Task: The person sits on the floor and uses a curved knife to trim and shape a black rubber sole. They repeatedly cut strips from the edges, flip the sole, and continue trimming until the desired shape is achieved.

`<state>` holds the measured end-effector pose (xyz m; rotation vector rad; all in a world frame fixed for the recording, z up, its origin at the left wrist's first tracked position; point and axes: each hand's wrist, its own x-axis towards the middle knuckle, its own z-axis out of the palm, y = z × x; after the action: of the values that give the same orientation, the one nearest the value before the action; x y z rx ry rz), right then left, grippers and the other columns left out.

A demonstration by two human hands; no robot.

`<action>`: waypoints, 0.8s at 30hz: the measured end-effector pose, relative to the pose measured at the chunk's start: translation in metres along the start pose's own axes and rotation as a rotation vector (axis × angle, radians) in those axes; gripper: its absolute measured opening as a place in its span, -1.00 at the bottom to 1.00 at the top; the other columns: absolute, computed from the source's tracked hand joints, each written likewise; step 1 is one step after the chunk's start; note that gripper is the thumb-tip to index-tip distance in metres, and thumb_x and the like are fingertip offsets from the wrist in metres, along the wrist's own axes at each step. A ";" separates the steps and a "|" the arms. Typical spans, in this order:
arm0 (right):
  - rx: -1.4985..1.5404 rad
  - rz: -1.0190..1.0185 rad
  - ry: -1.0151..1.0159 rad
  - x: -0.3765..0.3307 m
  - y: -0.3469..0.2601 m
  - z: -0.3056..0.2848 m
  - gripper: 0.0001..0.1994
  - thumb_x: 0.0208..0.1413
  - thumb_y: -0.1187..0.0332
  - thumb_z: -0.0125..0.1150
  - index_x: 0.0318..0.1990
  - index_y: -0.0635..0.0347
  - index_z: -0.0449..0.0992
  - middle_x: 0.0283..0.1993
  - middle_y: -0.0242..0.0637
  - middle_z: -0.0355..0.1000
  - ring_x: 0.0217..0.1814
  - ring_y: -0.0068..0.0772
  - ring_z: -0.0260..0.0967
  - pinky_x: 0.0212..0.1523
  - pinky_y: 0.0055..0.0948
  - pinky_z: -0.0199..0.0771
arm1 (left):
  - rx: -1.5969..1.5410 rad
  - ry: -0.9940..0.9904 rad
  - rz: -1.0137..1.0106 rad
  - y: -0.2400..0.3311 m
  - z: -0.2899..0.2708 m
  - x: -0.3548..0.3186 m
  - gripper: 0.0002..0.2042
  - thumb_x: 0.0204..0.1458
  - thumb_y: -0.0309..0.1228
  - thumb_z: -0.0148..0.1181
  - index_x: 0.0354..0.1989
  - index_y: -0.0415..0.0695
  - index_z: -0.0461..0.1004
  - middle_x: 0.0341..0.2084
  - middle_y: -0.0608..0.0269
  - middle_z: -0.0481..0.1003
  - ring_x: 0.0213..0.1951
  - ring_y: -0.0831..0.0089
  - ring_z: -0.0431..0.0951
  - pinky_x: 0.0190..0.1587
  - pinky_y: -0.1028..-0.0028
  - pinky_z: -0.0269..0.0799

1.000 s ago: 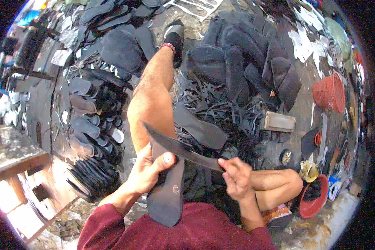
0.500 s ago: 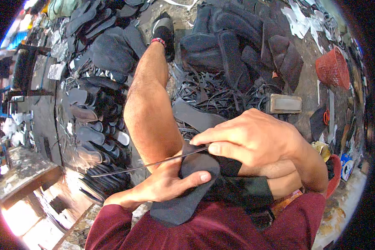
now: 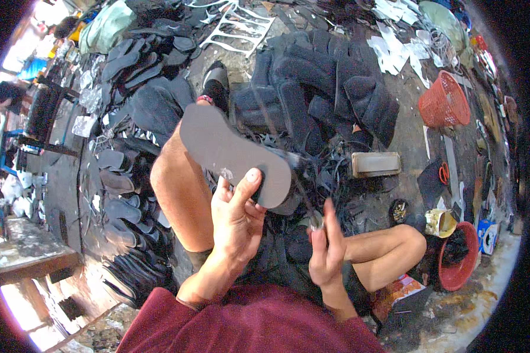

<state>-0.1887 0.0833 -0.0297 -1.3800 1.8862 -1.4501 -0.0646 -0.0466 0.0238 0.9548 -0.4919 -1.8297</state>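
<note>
Two hands up over lap. Left hand [image 3: 237,216] clamped on heel end of grey sole [image 3: 232,154], thumb pressed on top face, sole angled far-left above bare knee. Right hand [image 3: 327,250] closed round knife [image 3: 303,187] handle, blade blurred, running far along sole's right edge. Room tight: black sole stacks [image 3: 121,194] crowd left, dark rubber pile [image 3: 330,97] far, offcut strips under sole. Grey block [image 3: 376,163] right, red basket [image 3: 443,100] far right, well apart from hands.
</note>
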 end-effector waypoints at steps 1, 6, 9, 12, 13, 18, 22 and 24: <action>-0.055 0.060 -0.089 -0.023 0.010 -0.008 -0.57 0.25 0.48 0.03 0.26 0.37 0.36 -0.28 -0.07 0.47 -0.31 -0.16 0.41 -0.19 -0.29 0.43 | 0.011 0.030 -0.001 0.000 -0.007 0.000 -0.57 0.14 -0.33 0.28 0.16 -0.12 0.33 -0.05 0.31 0.51 -0.01 0.42 0.55 0.09 0.41 0.48; -0.161 -0.008 -0.079 -0.079 0.032 -0.038 -0.65 0.17 0.49 0.10 0.12 0.26 0.52 -0.31 -0.10 0.46 -0.30 -0.05 0.43 -0.25 -0.22 0.47 | 0.160 0.126 -0.079 -0.004 -0.029 -0.007 -0.61 0.12 -0.32 0.25 0.09 -0.15 0.36 -0.10 0.32 0.52 -0.09 0.43 0.57 -0.01 0.43 0.54; -0.185 0.024 -0.217 -0.054 0.020 -0.049 -0.63 0.15 0.46 0.15 0.13 0.08 0.55 -0.37 -0.15 0.43 -0.39 -0.06 0.41 -0.35 -0.18 0.43 | 0.202 0.087 -0.053 -0.013 -0.043 -0.016 -0.56 0.05 -0.37 0.25 0.11 -0.18 0.34 -0.14 0.26 0.54 -0.12 0.38 0.59 -0.04 0.39 0.56; -0.179 0.032 -0.371 -0.019 0.011 -0.047 -0.61 0.15 0.44 0.19 0.16 -0.02 0.54 -0.40 -0.20 0.40 -0.44 -0.13 0.39 -0.42 -0.22 0.41 | 0.212 0.073 -0.059 -0.020 -0.061 -0.024 -0.51 0.00 -0.47 0.23 0.15 -0.22 0.32 -0.11 0.19 0.54 -0.10 0.33 0.58 0.01 0.36 0.54; -0.163 0.038 -0.427 -0.009 0.009 -0.041 -0.60 0.15 0.43 0.20 0.17 -0.04 0.53 -0.41 -0.22 0.39 -0.45 -0.15 0.39 -0.43 -0.24 0.40 | 0.202 0.052 -0.059 -0.021 -0.068 -0.026 -0.51 -0.01 -0.53 0.22 0.15 -0.24 0.32 -0.09 0.17 0.53 -0.09 0.31 0.58 0.03 0.34 0.54; 0.141 -0.066 -0.127 0.022 0.021 0.027 -0.65 0.24 0.41 0.14 0.18 0.03 0.49 -0.42 -0.28 0.41 -0.48 -0.34 0.38 -0.48 -0.36 0.39 | 0.197 0.047 -0.072 -0.008 -0.062 -0.041 -0.43 -0.12 -0.55 0.22 0.17 -0.28 0.30 -0.04 0.09 0.50 -0.07 0.24 0.57 0.10 0.25 0.49; 0.563 0.278 0.243 0.042 0.031 0.021 -0.87 0.33 0.30 0.08 -0.16 0.14 0.46 -0.46 -0.40 0.37 -0.48 -0.57 0.32 -0.51 -0.51 0.37 | 0.012 0.123 0.234 0.046 -0.065 -0.063 -0.28 -0.18 -0.38 0.14 0.27 -0.22 0.14 0.01 -0.11 0.44 -0.22 0.17 0.60 -0.06 0.22 0.57; 0.529 0.556 0.466 0.057 0.036 0.028 -0.68 0.36 0.22 0.05 0.16 0.14 0.37 -0.47 -0.47 0.28 -0.58 -0.61 0.20 -0.54 -0.55 0.32 | 0.064 0.267 0.549 0.071 -0.110 -0.059 -0.24 -0.22 -0.43 0.17 0.33 -0.12 0.19 0.03 -0.03 0.43 -0.17 0.26 0.55 -0.01 0.35 0.49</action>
<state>-0.2084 0.0193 -0.0583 -0.2579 1.7349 -1.8598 0.0758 -0.0162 0.0290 0.9735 -0.5799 -1.1829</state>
